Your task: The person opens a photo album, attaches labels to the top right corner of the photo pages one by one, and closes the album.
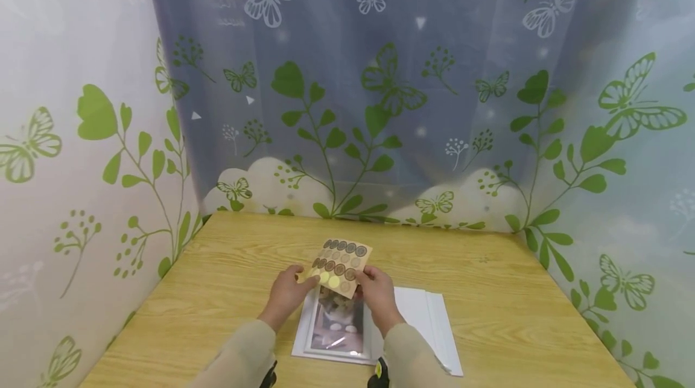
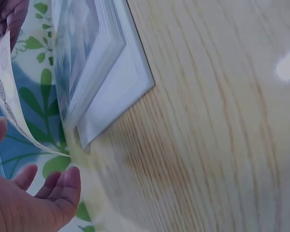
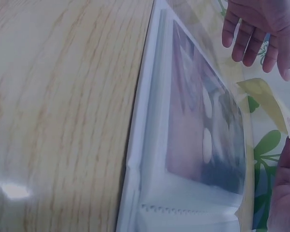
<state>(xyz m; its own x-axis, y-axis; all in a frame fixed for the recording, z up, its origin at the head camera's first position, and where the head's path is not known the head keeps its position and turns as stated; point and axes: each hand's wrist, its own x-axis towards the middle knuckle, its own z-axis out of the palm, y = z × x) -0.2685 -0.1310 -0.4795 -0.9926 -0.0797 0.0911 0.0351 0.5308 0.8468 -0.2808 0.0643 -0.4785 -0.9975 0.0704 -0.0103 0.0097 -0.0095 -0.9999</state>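
A tan sticker sheet [image 1: 343, 259] with rows of round stickers is held up, tilted, over an open photo album [image 1: 420, 309]. At its right edge, my right hand [image 1: 380, 296] pinches it between thumb and fingers. My left hand [image 1: 285, 296] is by the left edge, its thumb tip close to two bright yellow circles in the lowest row. In the right wrist view, the left hand's fingers [image 3: 249, 41] are spread and loosely extended, apart from the sheet. A photo [image 1: 339, 321] shows in a clear sleeve on the album's left page, its upper part covered by the sheet.
The album lies near the front of a wood-grain table [image 1: 239, 255]. A fabric curtain [image 1: 336, 134] printed with leaves and butterflies stands behind the table and along both sides. The album's right page [image 1: 412, 303] is white.
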